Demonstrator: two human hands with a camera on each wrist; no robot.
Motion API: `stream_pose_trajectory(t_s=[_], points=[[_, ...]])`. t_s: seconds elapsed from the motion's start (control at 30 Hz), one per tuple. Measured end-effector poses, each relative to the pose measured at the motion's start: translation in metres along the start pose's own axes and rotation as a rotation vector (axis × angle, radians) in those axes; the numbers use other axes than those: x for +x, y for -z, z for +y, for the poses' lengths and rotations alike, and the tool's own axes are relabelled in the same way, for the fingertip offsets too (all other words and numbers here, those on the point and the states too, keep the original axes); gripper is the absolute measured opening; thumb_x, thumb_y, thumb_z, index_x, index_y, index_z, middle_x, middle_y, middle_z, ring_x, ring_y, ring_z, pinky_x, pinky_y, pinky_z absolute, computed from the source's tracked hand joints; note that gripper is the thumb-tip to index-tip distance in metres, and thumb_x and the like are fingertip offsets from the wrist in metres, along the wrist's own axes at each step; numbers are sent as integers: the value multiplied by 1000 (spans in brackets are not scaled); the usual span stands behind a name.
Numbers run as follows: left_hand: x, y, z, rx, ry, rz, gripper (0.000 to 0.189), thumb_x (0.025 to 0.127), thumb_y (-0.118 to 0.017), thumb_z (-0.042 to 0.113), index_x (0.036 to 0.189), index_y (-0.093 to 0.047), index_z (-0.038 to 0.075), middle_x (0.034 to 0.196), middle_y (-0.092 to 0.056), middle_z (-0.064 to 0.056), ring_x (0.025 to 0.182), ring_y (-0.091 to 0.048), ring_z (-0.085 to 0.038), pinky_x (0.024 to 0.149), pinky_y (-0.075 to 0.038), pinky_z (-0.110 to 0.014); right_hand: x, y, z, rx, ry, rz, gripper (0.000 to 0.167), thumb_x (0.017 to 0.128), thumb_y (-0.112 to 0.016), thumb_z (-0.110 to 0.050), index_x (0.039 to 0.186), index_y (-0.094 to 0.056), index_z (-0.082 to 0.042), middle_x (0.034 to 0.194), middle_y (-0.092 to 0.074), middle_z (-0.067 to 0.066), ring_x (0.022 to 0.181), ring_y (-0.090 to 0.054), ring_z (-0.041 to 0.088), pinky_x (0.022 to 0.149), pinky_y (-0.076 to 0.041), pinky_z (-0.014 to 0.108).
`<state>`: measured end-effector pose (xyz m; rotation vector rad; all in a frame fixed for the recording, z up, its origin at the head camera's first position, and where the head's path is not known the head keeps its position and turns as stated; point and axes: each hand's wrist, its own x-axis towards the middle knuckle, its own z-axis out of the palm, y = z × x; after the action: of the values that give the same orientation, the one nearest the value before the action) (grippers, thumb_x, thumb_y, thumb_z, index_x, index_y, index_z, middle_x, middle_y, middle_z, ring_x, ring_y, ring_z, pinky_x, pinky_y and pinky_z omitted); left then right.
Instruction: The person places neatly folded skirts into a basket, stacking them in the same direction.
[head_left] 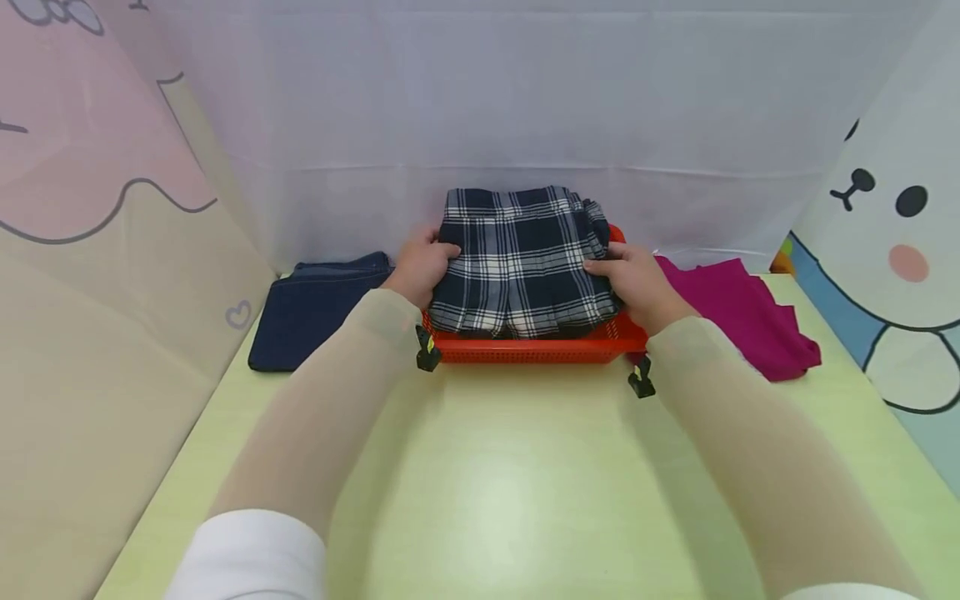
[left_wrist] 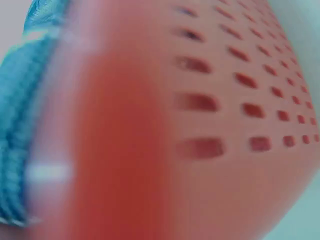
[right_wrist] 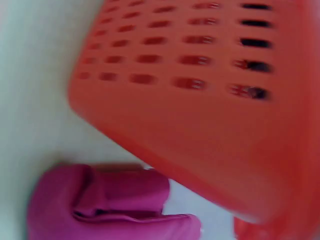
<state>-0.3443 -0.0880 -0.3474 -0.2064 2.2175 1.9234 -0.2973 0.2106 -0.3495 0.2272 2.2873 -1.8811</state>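
Note:
A folded navy, black and white plaid garment [head_left: 510,258] lies over the red plastic basket [head_left: 525,350], covering most of its inside. My left hand [head_left: 422,268] grips the garment's left side with the thumb on top. Opposite it, my right hand [head_left: 636,279] holds the right side in the same way. The fingers under the cloth are largely hidden. In the left wrist view the perforated basket wall [left_wrist: 215,195] fills most of the picture, with blurred plaid cloth [left_wrist: 20,100] at the left edge. Neither hand shows in the wrist views.
Folded dark blue jeans [head_left: 315,312] lie left of the basket, partly behind my left arm. To the right, a magenta cloth [head_left: 750,312] is spread beside my right forearm. A white curtain [head_left: 487,92] stands behind, and printed panels flank the pale yellow-green table [head_left: 502,467].

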Motion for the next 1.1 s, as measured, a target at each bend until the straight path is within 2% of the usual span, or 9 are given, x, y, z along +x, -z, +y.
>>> stream_pose_trajectory(t_s=[0.1,0.27,0.5,0.6,0.67,0.8,0.87,1.0,1.1], points=[[2,-6,-8,20,25,0,55,105,-56,15,158,-41,17,149,-50,-8,128,-53,-28,108,-45,-47,5,-5,10,-42,-27,25,62,103,-63,-23,159,-39,-8,146,-51,16,123,-54,31,108,-47,42],[4,-10,-20,122,81,-20,55,106,-53,16,158,-38,13,149,-48,-10,126,-50,-30,107,-46,-51,9,-13,22,-125,-88,60,64,103,-63,-22,159,-37,-5,146,-50,19,126,-51,34,110,-45,46],[7,-9,-23,246,105,-56,65,106,-51,19,164,-22,12,160,-38,-11,138,-42,-31,114,-40,-53,13,-19,19,-322,-145,43,66,102,-61,-20,158,-33,2,149,-46,24,130,-47,39,112,-42,50],[7,-11,-26,367,128,-78,67,106,-50,18,165,-17,11,161,-35,-11,142,-39,-31,116,-37,-51,15,-19,21,-475,-158,-6,74,102,-60,-21,159,-23,7,155,-38,27,137,-40,42,117,-34,54],[8,-14,-30,497,120,-104,67,106,-46,17,165,-13,9,162,-36,-11,143,-40,-30,117,-35,-49,16,-20,23,-569,-151,-40,75,101,-60,-21,158,-21,11,154,-38,29,136,-39,43,118,-31,55],[8,-20,-37,812,57,-159,71,105,-48,16,162,-9,0,148,-51,-18,131,-54,-30,114,-41,-46,14,-24,27,-724,-100,-59,72,99,-59,-18,153,-23,14,146,-43,30,130,-43,43,117,-33,55],[7,-22,-41,922,29,-169,73,104,-52,16,161,-11,-2,136,-59,-19,120,-61,-29,109,-46,-45,14,-27,29,-770,-67,-49,75,98,-61,-16,154,-20,13,144,-44,30,130,-44,43,116,-34,56],[4,-24,-44,962,22,-160,72,102,-59,15,159,-17,-1,117,-65,-15,105,-64,-26,103,-51,-45,15,-32,31,-844,-12,-29,91,94,-67,-12,160,-7,7,154,-33,32,140,-35,46,116,-31,61],[2,-24,-45,968,21,-158,74,102,-59,15,160,-15,-1,111,-65,-13,101,-65,-26,102,-53,-44,17,-35,33,-889,-3,-35,93,94,-68,-12,162,-8,4,157,-27,32,142,-32,46,115,-32,62]])
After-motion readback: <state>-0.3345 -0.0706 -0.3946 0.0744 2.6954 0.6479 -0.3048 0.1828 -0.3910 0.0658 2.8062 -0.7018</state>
